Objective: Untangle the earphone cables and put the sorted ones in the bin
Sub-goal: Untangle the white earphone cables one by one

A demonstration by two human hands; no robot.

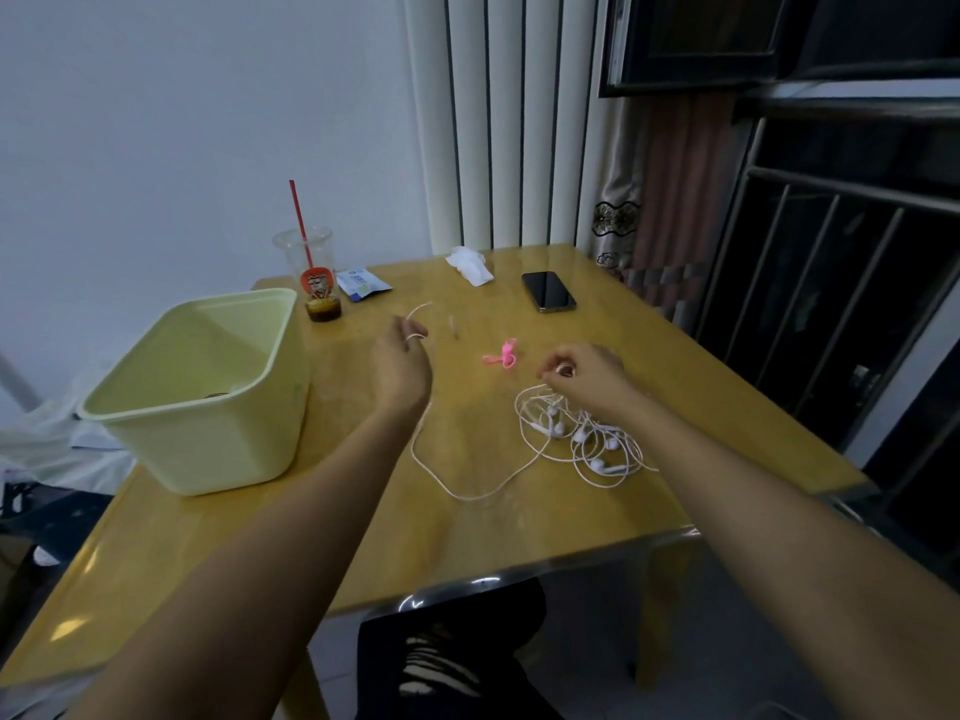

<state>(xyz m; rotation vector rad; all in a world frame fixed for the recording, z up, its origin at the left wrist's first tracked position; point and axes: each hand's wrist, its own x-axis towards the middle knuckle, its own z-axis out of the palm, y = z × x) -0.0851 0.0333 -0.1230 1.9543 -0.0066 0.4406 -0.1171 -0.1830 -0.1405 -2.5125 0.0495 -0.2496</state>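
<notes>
A tangled heap of thin white earphone cables [582, 439] is found on the yellow wooden table [519, 522], directly under the right hand [587, 371], whose curled fingers are pinched on its strands. One strand is led to the left hand [400, 366], where it is gripped and looped round a finger. The pale green plastic bin [156, 428] is set at the table's left edge.

Single head view, forward and down onto table [519, 511].
</notes>
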